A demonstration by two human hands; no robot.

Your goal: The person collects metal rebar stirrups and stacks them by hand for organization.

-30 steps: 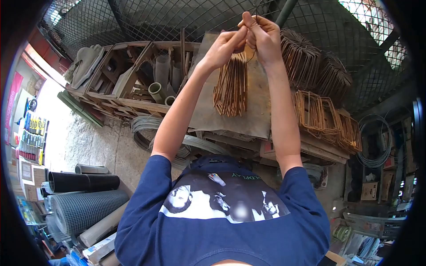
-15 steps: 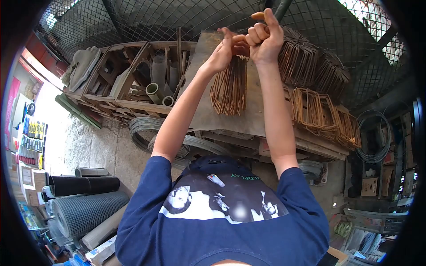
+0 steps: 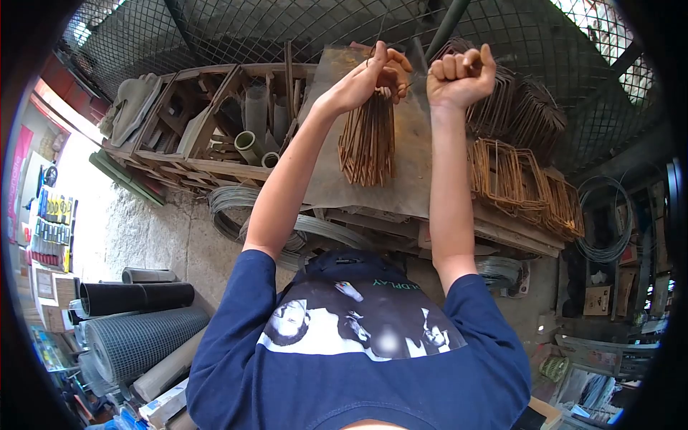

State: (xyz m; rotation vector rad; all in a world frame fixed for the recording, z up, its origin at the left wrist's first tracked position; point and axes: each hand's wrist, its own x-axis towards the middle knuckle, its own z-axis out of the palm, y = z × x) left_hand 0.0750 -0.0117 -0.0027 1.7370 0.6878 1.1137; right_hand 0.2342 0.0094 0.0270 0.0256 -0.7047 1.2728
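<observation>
A bundle of rusty bent steel bars (image 3: 367,143), like rebar stirrups, stands on a worn sheet (image 3: 412,161) on the bench. My left hand (image 3: 380,77) is at the top of the bundle, its fingers curled, with what looks like a thin dark wire by the thumb. Where these fingers meet the bars is partly hidden. Apart from the bundle, to its right, my right hand (image 3: 461,77) is raised with the fingers folded in and the thumb up. Whatever may be inside that fist is too small to make out.
More rusty stirrups (image 3: 509,179) lie along the bench at right, with darker bundles (image 3: 534,115) behind. A wire mesh fence (image 3: 287,32) rises at the back. Wire coils (image 3: 236,204) lie under the bench. Mesh rolls (image 3: 147,340) are at lower left, a wooden rack (image 3: 208,165) at left.
My right hand has moved right, away from my left hand, and its pointing finger has folded in. My left hand has shifted slightly right at the bundle's top.
</observation>
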